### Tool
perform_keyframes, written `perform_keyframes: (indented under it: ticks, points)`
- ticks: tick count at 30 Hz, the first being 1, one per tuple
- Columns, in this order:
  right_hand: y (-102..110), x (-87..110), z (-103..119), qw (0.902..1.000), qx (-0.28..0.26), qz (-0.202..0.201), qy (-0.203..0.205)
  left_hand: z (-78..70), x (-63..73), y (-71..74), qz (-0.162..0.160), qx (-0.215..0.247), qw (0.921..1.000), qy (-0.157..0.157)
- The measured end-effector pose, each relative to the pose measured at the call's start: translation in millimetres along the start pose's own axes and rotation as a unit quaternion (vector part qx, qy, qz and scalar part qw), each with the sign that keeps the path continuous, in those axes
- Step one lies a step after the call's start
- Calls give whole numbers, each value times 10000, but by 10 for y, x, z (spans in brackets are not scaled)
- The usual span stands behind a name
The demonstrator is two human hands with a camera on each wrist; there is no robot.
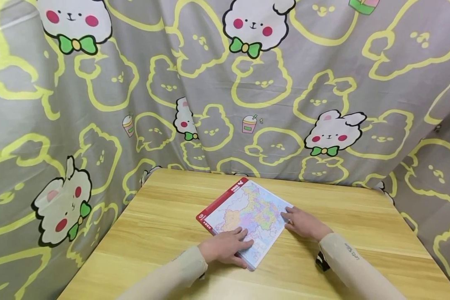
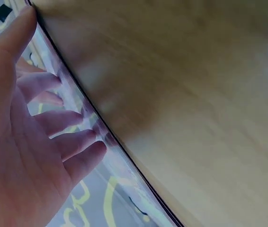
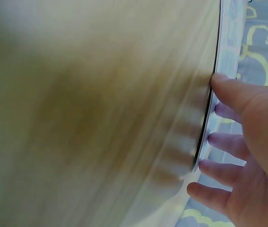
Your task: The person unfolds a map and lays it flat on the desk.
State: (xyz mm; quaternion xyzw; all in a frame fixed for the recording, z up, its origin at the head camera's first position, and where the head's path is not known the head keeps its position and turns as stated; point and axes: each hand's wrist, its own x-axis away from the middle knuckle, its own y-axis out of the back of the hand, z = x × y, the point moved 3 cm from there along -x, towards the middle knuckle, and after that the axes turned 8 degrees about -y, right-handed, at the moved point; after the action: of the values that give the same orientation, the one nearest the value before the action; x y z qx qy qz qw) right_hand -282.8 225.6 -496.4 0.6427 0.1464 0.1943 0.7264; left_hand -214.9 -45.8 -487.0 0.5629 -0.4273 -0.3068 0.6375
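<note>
A flat, glossy map (image 1: 247,212) with a red strip along one side lies askew on the wooden table. Coloured regions and small print cover its face. My left hand (image 1: 228,246) rests on the lower left part, fingers spread over the printed surface. In the left wrist view, that hand's thumb (image 2: 27,28) is at the map's edge, and its other fingertips touch the shiny face. At the right edge is my right hand (image 1: 303,223), its fingertips on the border. The right thumb (image 3: 224,87) meets the thin edge in the right wrist view.
The light wooden table (image 1: 165,208) extends around the map. A grey curtain (image 1: 210,83) with yellow outlines and white cartoon animals hangs behind and on both sides. Near the right wrist is a small black item (image 1: 322,261), partly under the sleeve (image 1: 352,258).
</note>
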Motion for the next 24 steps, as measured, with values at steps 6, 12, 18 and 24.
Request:
perform_keyframes:
  ticks: [6, 12, 18, 24]
  points:
    - [66, 104, 192, 9979, 202, -540, 295, 160, 101, 68, -328, 332, 9983, 341]
    - [75, 225, 433, 9967, -13, -630, 518, 381, 208, 117, -200, 532, 9948, 843]
    - [54, 295, 644, 9971, -180, -496, 557, 556, 268, 100, -218, 692, 9917, 1064]
    - [5, 345, 831, 9978, -142, -325, 568, 754, 345, 64, -469, 786, 9900, 1075]
